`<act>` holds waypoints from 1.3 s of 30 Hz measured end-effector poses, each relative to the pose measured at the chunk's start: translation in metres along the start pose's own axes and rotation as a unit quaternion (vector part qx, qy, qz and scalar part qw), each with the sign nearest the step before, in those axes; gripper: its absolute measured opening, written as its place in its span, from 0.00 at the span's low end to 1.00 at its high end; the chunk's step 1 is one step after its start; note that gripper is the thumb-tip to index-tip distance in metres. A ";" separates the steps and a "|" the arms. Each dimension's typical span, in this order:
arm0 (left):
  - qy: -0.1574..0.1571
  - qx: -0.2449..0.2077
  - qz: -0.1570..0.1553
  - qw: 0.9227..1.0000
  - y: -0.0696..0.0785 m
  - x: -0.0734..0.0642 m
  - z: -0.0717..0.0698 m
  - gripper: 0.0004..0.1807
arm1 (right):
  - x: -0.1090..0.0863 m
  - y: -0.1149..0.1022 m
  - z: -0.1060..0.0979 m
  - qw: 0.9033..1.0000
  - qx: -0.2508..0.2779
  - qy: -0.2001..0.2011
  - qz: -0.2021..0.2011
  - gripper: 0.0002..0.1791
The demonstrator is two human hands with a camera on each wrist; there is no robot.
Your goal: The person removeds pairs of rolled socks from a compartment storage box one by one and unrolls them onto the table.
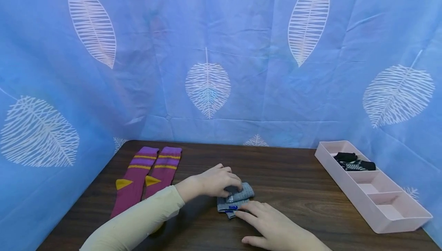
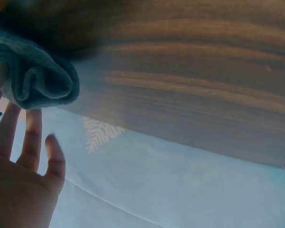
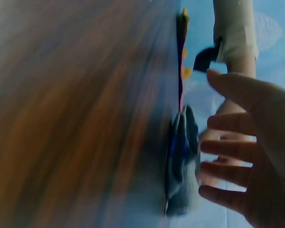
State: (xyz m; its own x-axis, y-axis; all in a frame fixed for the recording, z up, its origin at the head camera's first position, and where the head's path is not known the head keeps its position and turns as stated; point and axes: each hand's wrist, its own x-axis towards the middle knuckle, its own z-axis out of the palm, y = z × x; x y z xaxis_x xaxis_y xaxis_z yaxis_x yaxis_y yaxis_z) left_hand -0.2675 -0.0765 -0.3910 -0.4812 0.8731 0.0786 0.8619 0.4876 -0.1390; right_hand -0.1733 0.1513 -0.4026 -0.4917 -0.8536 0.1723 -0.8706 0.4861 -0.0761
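A pair of grey socks (image 1: 243,194), partly rolled up with a blue mark near the loose end, lies on the table at the middle front. My left hand (image 1: 218,182) grips the rolled part from its far left side. In the left wrist view the coiled end of the socks (image 2: 40,78) sits between thumb and fingers. My right hand (image 1: 271,224) is at the near right edge of the socks, its fingers extended; whether the fingertips touch the cloth I cannot tell. From the right wrist view, the right hand's fingers (image 3: 228,152) spread loosely beside the socks.
Two long maroon and purple socks with yellow bands (image 1: 160,174) lie flat at the left, partly behind the left sleeve (image 1: 138,220). A pink divided box (image 1: 348,189) stands at the right, with black patterned socks (image 1: 353,162) in its far compartment. A blue leaf-print curtain (image 1: 241,89) hangs behind the table.
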 end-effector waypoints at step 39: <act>0.039 0.106 0.013 0.994 -0.006 0.022 0.002 0.24 | 0.008 -0.008 0.009 0.994 -0.011 -0.106 -0.003 0.39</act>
State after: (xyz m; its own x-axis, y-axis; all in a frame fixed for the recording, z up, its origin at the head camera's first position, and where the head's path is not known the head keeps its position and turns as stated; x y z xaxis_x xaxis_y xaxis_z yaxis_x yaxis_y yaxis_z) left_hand -0.2836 -0.0606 -0.3904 -0.4378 0.8868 0.1481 0.8171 0.4612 -0.3458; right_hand -0.1707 0.1388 -0.4096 -0.4808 -0.8760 -0.0381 -0.8744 0.4823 -0.0537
